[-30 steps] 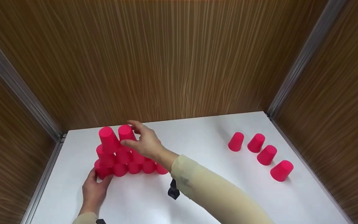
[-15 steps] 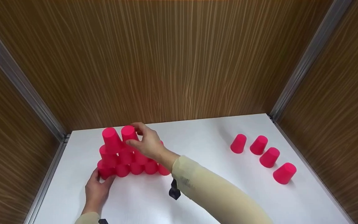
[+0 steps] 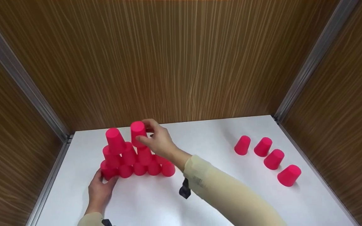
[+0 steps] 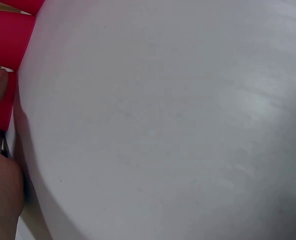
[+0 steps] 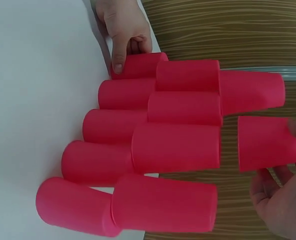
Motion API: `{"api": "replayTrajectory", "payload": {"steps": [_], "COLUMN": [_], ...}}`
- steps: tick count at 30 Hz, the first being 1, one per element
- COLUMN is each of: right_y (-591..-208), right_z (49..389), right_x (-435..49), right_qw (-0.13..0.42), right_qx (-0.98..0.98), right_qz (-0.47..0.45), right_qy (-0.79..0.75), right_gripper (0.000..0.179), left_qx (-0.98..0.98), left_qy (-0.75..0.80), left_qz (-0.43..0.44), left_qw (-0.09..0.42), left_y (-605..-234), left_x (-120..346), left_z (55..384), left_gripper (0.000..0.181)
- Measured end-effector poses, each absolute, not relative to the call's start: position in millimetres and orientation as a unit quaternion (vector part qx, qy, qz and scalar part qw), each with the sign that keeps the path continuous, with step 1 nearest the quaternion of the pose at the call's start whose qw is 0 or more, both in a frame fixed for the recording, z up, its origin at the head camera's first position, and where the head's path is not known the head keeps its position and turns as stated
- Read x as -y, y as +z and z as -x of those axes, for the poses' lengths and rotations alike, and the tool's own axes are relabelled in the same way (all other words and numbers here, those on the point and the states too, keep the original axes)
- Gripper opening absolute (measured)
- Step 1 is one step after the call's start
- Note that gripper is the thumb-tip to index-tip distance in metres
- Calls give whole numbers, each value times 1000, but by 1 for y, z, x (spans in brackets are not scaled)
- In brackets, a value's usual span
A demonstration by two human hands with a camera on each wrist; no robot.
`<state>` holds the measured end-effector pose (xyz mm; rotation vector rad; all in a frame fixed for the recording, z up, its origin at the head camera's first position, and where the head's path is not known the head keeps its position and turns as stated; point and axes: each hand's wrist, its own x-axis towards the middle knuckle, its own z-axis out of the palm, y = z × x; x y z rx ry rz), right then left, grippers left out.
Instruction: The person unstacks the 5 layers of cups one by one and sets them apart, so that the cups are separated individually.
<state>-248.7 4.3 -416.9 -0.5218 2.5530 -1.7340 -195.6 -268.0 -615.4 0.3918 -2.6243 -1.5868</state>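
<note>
Upside-down pink-red plastic cups form a stepped wall on the white table. Its bottom row (image 3: 139, 169) and second row (image 3: 129, 153) hold several cups each. One third-tier cup (image 3: 115, 140) stands at the left end. My right hand (image 3: 160, 139) grips another cup (image 3: 138, 133) between thumb and fingers, upside down, to the right of that one. A gap shows between this held cup (image 5: 268, 143) and the second row in the right wrist view. My left hand (image 3: 101, 190) holds the leftmost bottom cup (image 3: 108, 171), thumb in front and fingers at its far side.
Several separate cups (image 3: 273, 159) stand upside down on the table's right side. The white table (image 3: 206, 188) is bounded by a wood-grain back panel (image 3: 181, 62) and side panels with metal corner rails. My right forearm (image 3: 231, 191) crosses the table's front middle.
My right hand has lifted its cup up off the second row and shifted it rightward, away from the third-tier cup. The left hand keeps its hold on the bottom cup.
</note>
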Motion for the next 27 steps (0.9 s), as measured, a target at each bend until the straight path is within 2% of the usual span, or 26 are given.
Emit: {"api": "replayTrajectory", "payload": {"steps": [10, 15, 27], "right_y": [-419, -428, -462], "right_z": [251, 247, 219], "right_x": [-82, -134, -249], "right_qw": [-71, -112, -115], "right_qx": [-794, -791, -830], "right_qz": [169, 138, 24], "right_qy": [-580, -585, -545], "right_gripper": [52, 51, 62], "left_qx": [850, 846, 844], "left_qy": [-509, -518, -522], "left_qz": [-132, -125, -121], "left_qw": [27, 24, 27], "left_y": [-617, -616, -619], "left_x": [264, 260, 255], "left_z": [197, 198, 199], "left_gripper": [86, 85, 83]}}
